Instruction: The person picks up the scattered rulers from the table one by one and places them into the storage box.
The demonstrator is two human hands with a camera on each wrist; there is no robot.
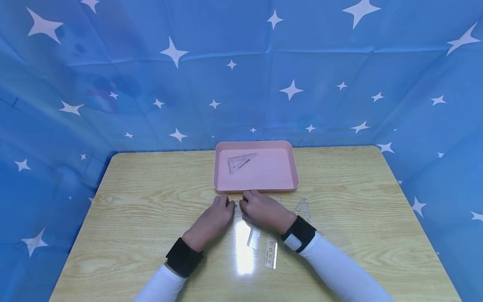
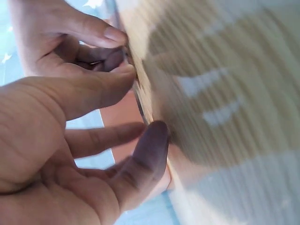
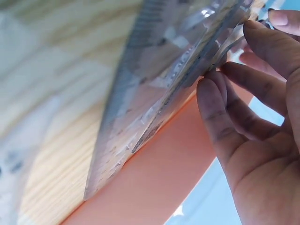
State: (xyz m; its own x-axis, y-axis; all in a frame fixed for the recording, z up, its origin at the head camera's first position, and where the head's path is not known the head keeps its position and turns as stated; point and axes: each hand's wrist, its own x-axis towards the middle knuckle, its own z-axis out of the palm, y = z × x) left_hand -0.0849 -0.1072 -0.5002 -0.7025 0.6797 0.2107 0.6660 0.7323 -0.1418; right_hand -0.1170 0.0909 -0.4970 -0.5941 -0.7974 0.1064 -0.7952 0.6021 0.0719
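A clear plastic ruler (image 1: 237, 208) spans the small gap between my two hands, just in front of the pink tray (image 1: 256, 186). Curled fingers of my left hand (image 1: 215, 216) pinch its left end. My right hand (image 1: 266, 211) grips it further right and covers most of it. In the right wrist view, overlapping clear plastic pieces with scale marks (image 3: 117, 108) extend from beside the right fingertips. Below the right hand lie another clear ruler with round holes (image 1: 271, 251) and a clear strip (image 1: 254, 238), whose upper end is hidden.
Inside the tray lies a clear set square (image 1: 241, 162). Another clear set square (image 1: 303, 208) rests on the wooden table (image 1: 151, 188) right of the right hand. A blue star-patterned cloth (image 1: 234, 92) hangs behind the table.
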